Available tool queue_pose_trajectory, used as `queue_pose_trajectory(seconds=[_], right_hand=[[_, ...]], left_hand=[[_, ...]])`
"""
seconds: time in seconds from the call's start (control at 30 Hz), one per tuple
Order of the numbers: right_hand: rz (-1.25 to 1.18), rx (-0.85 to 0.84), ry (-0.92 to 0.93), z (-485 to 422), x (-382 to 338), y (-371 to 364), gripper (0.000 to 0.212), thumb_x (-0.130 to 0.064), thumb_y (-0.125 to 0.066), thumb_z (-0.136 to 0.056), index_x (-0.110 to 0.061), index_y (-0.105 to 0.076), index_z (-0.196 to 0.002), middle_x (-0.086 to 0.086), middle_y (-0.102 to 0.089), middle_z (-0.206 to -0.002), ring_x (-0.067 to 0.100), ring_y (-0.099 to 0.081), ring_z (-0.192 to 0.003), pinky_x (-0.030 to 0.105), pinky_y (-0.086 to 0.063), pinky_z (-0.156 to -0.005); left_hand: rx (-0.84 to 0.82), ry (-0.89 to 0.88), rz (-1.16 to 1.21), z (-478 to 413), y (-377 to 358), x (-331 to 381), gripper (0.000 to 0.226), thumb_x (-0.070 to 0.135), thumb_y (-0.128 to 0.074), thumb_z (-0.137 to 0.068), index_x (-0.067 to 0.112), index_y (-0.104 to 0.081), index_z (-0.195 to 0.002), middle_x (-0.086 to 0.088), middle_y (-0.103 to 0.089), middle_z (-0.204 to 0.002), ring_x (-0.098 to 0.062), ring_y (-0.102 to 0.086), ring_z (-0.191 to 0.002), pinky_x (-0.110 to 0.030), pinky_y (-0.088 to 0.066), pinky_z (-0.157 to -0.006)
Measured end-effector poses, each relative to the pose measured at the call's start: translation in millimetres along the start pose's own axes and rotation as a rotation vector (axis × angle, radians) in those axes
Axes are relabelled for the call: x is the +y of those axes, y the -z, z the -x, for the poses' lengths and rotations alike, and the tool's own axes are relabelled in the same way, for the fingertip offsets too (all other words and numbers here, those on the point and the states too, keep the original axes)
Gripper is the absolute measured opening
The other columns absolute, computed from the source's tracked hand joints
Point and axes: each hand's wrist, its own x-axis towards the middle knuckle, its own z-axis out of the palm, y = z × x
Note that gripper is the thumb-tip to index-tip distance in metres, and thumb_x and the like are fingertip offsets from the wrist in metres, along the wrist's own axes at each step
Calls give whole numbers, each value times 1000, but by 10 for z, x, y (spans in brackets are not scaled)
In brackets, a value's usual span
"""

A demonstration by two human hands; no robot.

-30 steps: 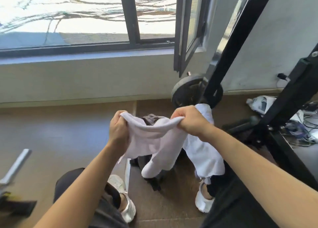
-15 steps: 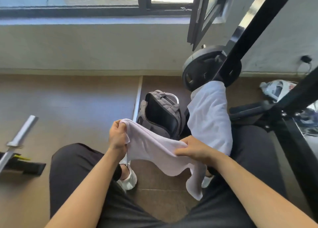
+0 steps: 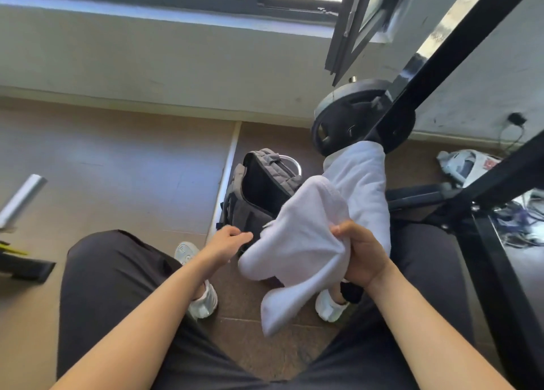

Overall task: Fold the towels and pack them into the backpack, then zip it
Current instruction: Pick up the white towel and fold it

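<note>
A grey backpack (image 3: 262, 183) stands on the floor between my feet, its main compartment unzipped and dark inside. My right hand (image 3: 363, 254) grips a bunched white towel (image 3: 303, 242) just right of the backpack's mouth; the towel's loose end hangs toward my right shoe. My left hand (image 3: 228, 239) holds nothing, its fingers straight and pointing at the backpack's front. A second white towel (image 3: 363, 180) hangs over a dark bar behind the first one.
A black weight plate (image 3: 344, 121) leans by the wall beside a black rack frame (image 3: 441, 65). A silver barbell end (image 3: 20, 198) lies at the left. Cables and a white bag (image 3: 465, 165) sit at the right. My black-trousered knees flank the backpack.
My left hand has let go of the towel and moved toward the backpack. My right hand has gathered the towel into a bunch, and the view has tilted further down.
</note>
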Motion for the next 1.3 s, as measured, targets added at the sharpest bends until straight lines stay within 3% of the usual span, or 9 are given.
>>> queue_pose_trajectory(seconds=[0.07,0.17,0.23,0.4,0.57,0.93,1.03,1.2,1.3], right_hand=[[-20,1,26,8,-9,29,58,-17,-82,-67,-5,-66,-122,20,-63,-110,34,-63,-102,45,-55,-88],[-47,10,56,5,-28,50,59,-17,-82,-67,-5,-65,-122,20,-62,-110,33,-63,-103,45,-55,-89],[-41,26,80,6,-41,45,55,-16,-81,-68,-5,-66,-120,19,-65,-108,32,-65,-101,44,-55,-88],[137,257,190,-82,17,55,34,-10,-65,-88,-3,-64,-121,18,-70,-104,35,-68,-99,43,-58,-85],[940,862,235,-246,154,145,17,-18,-71,-90,-24,-65,-104,-7,-66,-92,17,-63,-91,18,-46,-66],[1277,1077,308,-444,292,357,11,-24,-72,-87,-16,-66,-92,1,-66,-82,19,-62,-74,29,-52,-65],[1199,985,205,-476,304,432,14,-24,-70,-90,-19,-70,-77,-2,-66,-72,15,-58,-68,30,-47,-61],[309,834,40,-549,277,483,21,-8,-58,-98,-10,-67,-79,9,-59,-76,22,-54,-75,35,-51,-68],[381,858,-14,-572,288,544,20,-18,-55,-100,-12,-64,-83,12,-57,-82,27,-51,-78,27,-43,-54]], left_hand=[[-192,115,-40,116,-31,32,55,65,-55,-86,11,-67,-89,0,-71,-73,-18,-60,-64,-27,-42,-62],[-466,163,42,248,-67,59,86,83,-34,-88,12,-79,-103,-5,-80,-98,-22,-72,-91,-34,-51,-82],[-500,67,171,259,-114,65,75,77,-35,-94,18,-76,-115,-3,-78,-112,-22,-71,-105,-34,-52,-89],[-155,-174,459,172,-125,67,34,45,-67,-92,16,-79,-104,-6,-79,-104,-25,-69,-101,-40,-55,-94],[94,-207,759,183,147,201,27,28,-55,-104,9,-70,-93,-4,-70,-84,-20,-62,-81,-32,-50,-69],[166,-407,929,328,491,209,23,23,-47,-107,14,-65,-95,-1,-70,-74,-13,-66,-64,-26,-55,-51],[77,-468,867,316,582,168,19,6,-52,-101,13,-70,-105,0,-73,-82,-12,-67,-75,-20,-56,-65],[6,-504,882,321,642,152,23,21,-64,-89,14,-72,-110,-2,-74,-90,-12,-69,-80,-23,-58,-69],[17,-493,985,317,644,165,24,12,-46,-104,10,-69,-110,-4,-76,-90,-11,-72,-80,-23,-60,-70]])
